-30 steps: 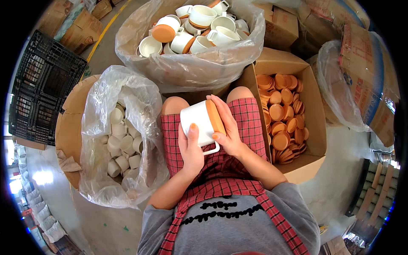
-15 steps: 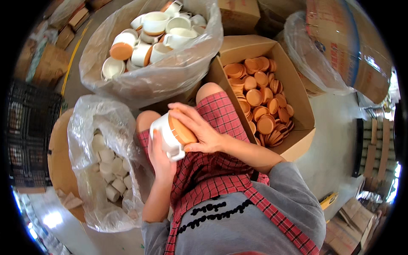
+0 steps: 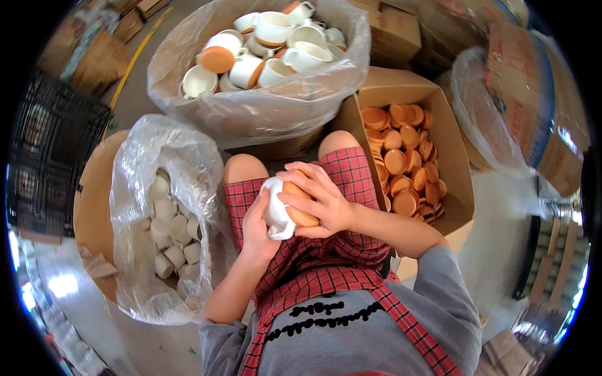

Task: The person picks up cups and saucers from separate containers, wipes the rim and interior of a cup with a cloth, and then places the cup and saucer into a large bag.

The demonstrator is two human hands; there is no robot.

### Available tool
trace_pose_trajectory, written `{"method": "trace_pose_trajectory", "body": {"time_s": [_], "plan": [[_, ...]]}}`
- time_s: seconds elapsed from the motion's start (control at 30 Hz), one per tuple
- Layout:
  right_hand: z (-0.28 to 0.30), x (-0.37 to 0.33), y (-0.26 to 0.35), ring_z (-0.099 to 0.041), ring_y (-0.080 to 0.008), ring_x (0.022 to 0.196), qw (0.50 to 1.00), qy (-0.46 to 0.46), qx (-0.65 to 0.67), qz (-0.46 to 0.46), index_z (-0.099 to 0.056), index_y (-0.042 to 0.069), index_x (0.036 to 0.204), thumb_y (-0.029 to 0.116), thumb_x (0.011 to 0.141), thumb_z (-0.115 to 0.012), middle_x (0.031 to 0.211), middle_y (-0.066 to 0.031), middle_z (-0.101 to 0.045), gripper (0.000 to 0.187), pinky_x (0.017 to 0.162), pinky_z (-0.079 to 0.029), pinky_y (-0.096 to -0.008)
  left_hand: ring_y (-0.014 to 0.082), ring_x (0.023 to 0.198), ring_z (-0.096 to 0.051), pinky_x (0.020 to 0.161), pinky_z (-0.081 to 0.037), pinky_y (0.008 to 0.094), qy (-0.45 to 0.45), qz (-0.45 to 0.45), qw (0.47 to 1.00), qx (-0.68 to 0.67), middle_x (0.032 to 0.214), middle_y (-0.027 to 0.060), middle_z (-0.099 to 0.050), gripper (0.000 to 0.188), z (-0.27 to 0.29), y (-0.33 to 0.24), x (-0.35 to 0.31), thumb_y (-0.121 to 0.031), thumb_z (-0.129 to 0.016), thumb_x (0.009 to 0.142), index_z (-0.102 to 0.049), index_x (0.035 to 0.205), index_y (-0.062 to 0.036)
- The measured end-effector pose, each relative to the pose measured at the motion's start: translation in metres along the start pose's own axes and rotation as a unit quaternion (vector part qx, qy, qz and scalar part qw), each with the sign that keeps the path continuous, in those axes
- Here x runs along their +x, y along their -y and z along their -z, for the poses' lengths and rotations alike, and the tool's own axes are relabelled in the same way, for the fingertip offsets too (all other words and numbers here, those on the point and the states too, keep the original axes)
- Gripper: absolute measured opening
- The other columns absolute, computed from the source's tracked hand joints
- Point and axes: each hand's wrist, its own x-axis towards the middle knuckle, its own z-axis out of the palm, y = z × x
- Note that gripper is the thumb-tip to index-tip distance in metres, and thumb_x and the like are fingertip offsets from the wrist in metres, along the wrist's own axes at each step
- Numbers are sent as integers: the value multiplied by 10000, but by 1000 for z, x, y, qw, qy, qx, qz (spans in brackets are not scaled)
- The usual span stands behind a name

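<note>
A white mug [image 3: 275,212] is held tilted above my lap, its handle pointing down toward me. An orange round cap-like piece [image 3: 303,217] covers the end facing right. My left hand [image 3: 256,227] wraps the white side, thumb along the wall. Spread over the orange piece, my right hand [image 3: 325,202] presses against it with its fingers curved round. To the right, a cardboard box [image 3: 459,178] holds many loose orange round pieces [image 3: 396,161]. In the large plastic bag [image 3: 263,111] ahead lie white mugs [image 3: 274,28], several with orange ends.
A second clear plastic bag [image 3: 128,207] at my left holds plain white cups [image 3: 178,227], inside a round cardboard container [image 3: 94,213]. Black crates [image 3: 53,150] stand at far left. Wrapped cartons [image 3: 520,94] are stacked at the far right.
My right hand has shifted further over the orange piece, and the mug has turned a little in my hands. The whole view has shifted, with the surroundings now slightly further right.
</note>
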Motion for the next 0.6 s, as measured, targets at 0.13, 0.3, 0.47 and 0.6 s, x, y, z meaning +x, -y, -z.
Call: {"method": "trace_pose_trajectory", "body": {"time_s": [0.13, 0.3, 0.47, 0.6], "plan": [[-2, 13, 0, -422, -424, 1157, 998, 53, 14, 36, -538, 107, 1236, 361, 651, -746, 1314, -195, -429, 671, 877, -380, -543, 222, 1170, -493, 1002, -390, 389, -11, -26, 1000, 11, 1258, 93, -501, 394, 5, -6, -11, -287, -323, 998, -415, 1304, -57], [-1, 91, -30, -443, -399, 1176, 988, 59, -37, 135, -561, 140, 1215, 328, 657, -734, 1318, -143, -453, 614, 895, -397, -512, 221, 1184, -465, 1028, -357, 383, -26, -240, 970, 15, 1259, 108, -491, 396, -2, -34, -7, -312, -323, 1005, -425, 1263, -28], [32, 221, -104, -465, -341, 1159, 952, -66, -296, 29, -467, 112, 1288, 503, 705, -696, 1272, -159, -487, 739, 960, -309, -525, 184, 1112, -493, 990, -375, 339, -82, -321, 936, 119, 1197, 113, -521, 238, 16, -61, -18, -193, -432, 973, -479, 1135, -24], [30, 207, -197, -481, -364, 1178, 920, 107, -292, -239, -296, 116, 1422, 456, 695, -726, 1372, -245, -363, 910, 974, -404, -428, 171, 1029, -525, 916, -420, 321, -77, -332, 900, 272, 1164, 121, -534, 180, 31, -48, -45, -67, -464, 932, -484, 1104, -19]]}}
